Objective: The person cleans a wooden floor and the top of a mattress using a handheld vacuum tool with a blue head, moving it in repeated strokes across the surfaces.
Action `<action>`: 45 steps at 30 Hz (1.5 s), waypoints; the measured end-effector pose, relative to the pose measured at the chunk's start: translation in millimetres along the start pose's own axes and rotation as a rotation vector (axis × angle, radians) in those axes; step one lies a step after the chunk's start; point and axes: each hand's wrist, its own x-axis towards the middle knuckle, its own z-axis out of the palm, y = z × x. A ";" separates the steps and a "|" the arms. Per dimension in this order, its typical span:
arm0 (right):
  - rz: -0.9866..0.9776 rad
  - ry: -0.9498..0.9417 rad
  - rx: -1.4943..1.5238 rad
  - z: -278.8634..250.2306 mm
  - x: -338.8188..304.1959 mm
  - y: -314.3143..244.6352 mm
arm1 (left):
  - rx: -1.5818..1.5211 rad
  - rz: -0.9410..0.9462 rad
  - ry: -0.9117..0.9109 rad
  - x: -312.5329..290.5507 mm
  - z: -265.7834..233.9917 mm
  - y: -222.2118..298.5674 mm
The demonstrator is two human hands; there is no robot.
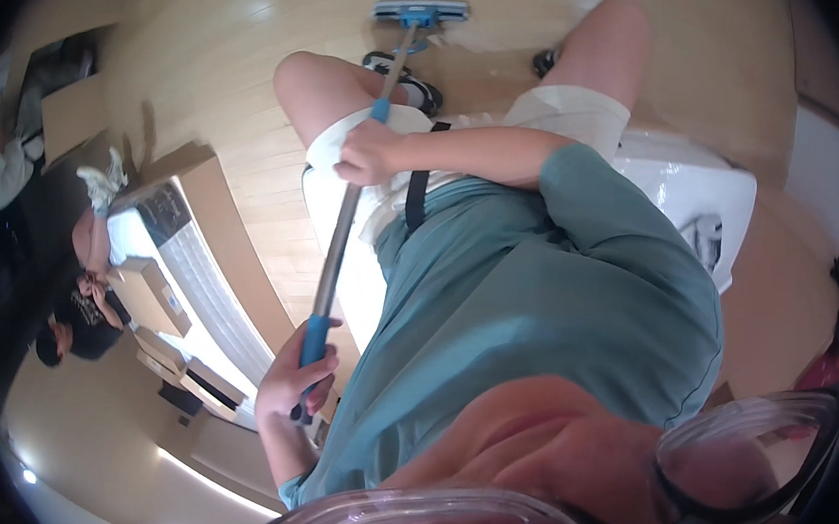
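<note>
A mop with a silver pole (337,251), blue grips and a wide blue-and-grey head (423,12) slants across my body. Its head lies on the wooden floor beyond my feet. My left hand (297,375) is wrapped round the blue grip at the pole's near end, beside my left side. Farther up, my right hand (367,153) reaches across my lap and closes round the pole, just below a second blue grip. My knees are bent and apart, with the pole passing over my left thigh.
Under and beside me is a glossy white seat-like object (666,166). To the left stand a large open cardboard box (228,244) with plastic-wrapped contents and smaller cartons (148,296). A person in black (90,316) is beside them; another person (8,173) is farther off.
</note>
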 end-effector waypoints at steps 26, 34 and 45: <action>1.442 0.166 0.610 -237.7 -283.2 -59.8 | 1.244 1.884 0.220 389.9 213.7 95.4; 1.200 -0.401 -0.488 -399.6 -349.7 -174.2 | 1.403 1.520 -0.227 451.9 327.3 93.4; 1.121 -0.504 -1.014 -405.1 -210.5 -89.9 | 1.264 1.273 0.112 516.0 261.6 169.9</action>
